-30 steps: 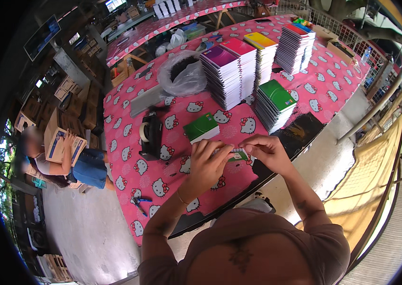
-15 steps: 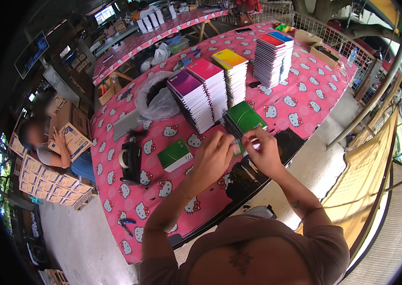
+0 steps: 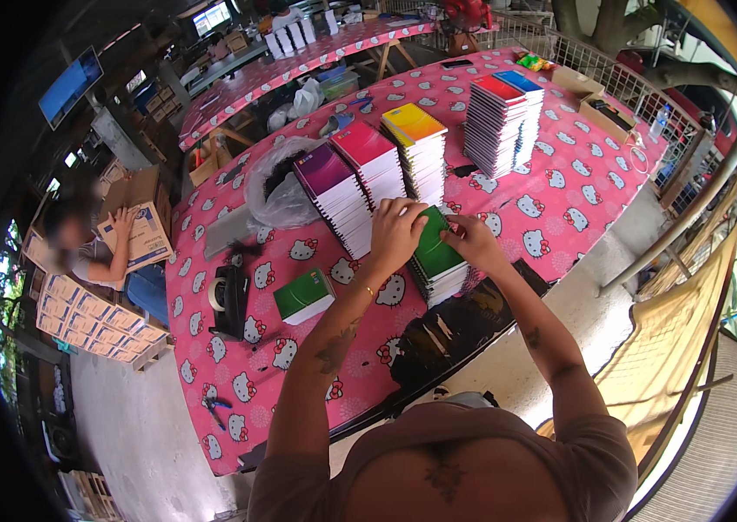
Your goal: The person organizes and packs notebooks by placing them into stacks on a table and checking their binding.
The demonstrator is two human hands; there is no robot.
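Observation:
A stack of green spiral notebooks stands in front of me near the table's edge, spiral side to the left. My left hand is closed at the far left corner of the top notebook, fingers bent over its edge. On the opposite side my right hand grips the right edge, thumb on the green cover. The fingertips partly hide the far end of the stack. Farther left lies a smaller green pad or block of sheets. Just beyond my hands rise stacks of purple, pink and yellow notebooks.
Red and blue notebook stacks stand farther back. A black tape dispenser, blue-handled pliers and a clear plastic bag lie on the pink table. At left, a person holds a cardboard box.
My hands were together over the near part of the green stack, fingers pinching something small. They have moved apart to the far left corner and right edge. The view has shifted slightly.

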